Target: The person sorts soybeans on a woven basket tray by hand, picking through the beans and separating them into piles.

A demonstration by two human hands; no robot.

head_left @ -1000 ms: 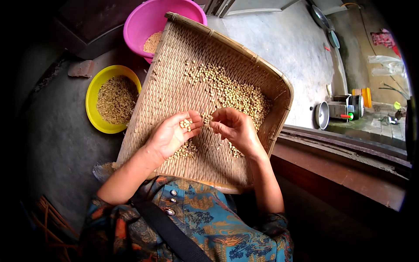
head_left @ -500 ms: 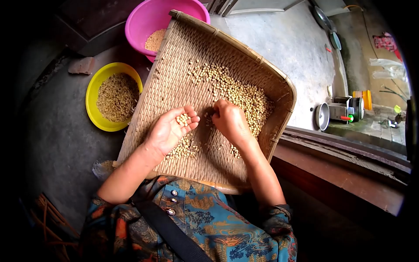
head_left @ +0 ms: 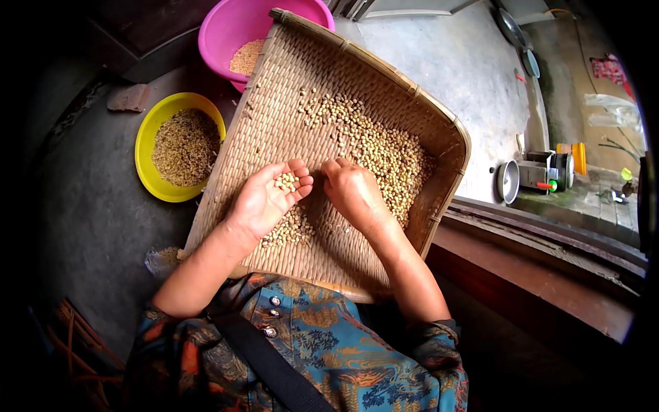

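A large woven bamboo winnowing basket [head_left: 274, 117] lies across my lap, tilted in view. A wide heap of pale, round beans [head_left: 391, 154], like soybeans, spreads along its right side. My left hand [head_left: 257, 202] is palm up and cupped around a few beans [head_left: 287, 182], fingers curled. Below that hand lies a smaller bunch of beans [head_left: 292, 228] on the weave. My right hand [head_left: 355, 196] hovers just right of the left fingertips, fingers bent and pinched together. Whatever sits in that pinch is hidden.
To the left on the grey floor stands a yellow bowl [head_left: 143, 165] of brownish grains. A pink basin [head_left: 223, 51] with pale contents is behind the basket, near a brick piece [head_left: 128, 98]. A door sill [head_left: 535, 264] runs at right, with a metal bowl [head_left: 508, 181] beyond it.
My right hand has shifted slightly left, closer to my left fingertips. The left hand stays cupped around its beans, nearly still.
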